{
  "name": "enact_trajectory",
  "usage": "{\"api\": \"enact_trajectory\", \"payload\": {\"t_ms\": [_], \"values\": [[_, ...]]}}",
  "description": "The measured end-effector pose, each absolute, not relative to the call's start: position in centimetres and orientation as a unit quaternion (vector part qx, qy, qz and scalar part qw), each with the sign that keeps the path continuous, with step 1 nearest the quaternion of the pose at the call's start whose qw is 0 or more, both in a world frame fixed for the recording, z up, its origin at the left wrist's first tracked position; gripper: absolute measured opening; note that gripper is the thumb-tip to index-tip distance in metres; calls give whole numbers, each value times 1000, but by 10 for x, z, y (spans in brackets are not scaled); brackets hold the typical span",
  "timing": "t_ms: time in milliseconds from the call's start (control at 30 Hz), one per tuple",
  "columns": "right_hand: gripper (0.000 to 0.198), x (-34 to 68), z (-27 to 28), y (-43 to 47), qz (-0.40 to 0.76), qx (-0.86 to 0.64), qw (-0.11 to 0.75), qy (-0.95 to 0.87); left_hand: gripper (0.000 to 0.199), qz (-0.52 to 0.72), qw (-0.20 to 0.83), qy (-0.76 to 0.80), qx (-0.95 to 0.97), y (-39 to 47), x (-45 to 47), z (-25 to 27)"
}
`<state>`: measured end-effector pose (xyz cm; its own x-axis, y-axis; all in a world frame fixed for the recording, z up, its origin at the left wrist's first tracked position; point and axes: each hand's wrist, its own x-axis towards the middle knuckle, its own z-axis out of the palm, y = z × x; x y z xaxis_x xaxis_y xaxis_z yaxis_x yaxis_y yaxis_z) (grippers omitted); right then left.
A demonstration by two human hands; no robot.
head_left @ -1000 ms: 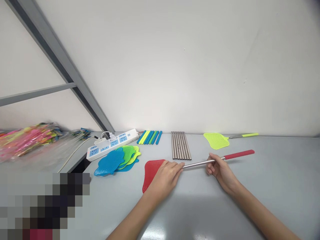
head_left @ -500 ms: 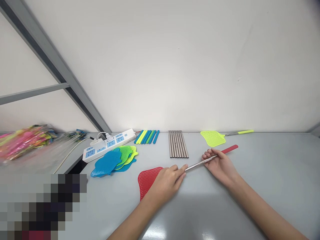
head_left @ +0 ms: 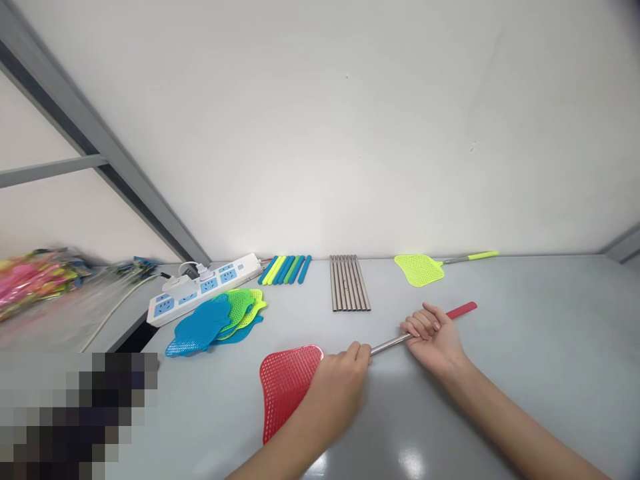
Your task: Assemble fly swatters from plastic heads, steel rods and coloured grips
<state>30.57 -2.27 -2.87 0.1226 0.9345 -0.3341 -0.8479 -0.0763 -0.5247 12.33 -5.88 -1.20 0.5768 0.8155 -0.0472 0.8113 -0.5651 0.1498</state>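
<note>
A fly swatter (head_left: 287,383) with a red perforated head, a metal rod and a red handle grip lies slantwise between my hands. My left hand (head_left: 343,380) is closed round it where the head meets the rod, hiding that joint and part of the head. Farther up, my right hand (head_left: 433,337) has its fingers wrapped round the rod just below the red grip (head_left: 463,310). Bare metal shows between the two hands. Beyond them, a yellow-green fly swatter (head_left: 420,270) lies at the wall.
Several metal rods (head_left: 350,283) lie side by side at centre. Left of them are coloured handle grips (head_left: 285,270), a power strip (head_left: 220,283) with plugs, and stacked swatter heads (head_left: 200,323). Plastic-bagged items (head_left: 45,283) lie at far left; a grey frame (head_left: 115,160) rises along the wall.
My right hand's fingers have closed round the rod, where they held it loosely before. My left hand has tightened its grip, and more of the red head shows. The view has shifted slightly.
</note>
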Motion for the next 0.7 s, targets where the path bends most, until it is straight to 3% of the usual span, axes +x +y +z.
{"api": "enact_trajectory", "payload": {"t_ms": [200,433,700], "values": [[44,298,-29,-25,638,-328,693,-73,26,-2,87,458,885,-61,122,-8],[45,283,-27,-34,675,-265,688,3,25,81,234,464,850,-63,123,-4],[44,279,-22,-36,686,-233,686,69,24,106,269,469,834,-61,123,0]]}}
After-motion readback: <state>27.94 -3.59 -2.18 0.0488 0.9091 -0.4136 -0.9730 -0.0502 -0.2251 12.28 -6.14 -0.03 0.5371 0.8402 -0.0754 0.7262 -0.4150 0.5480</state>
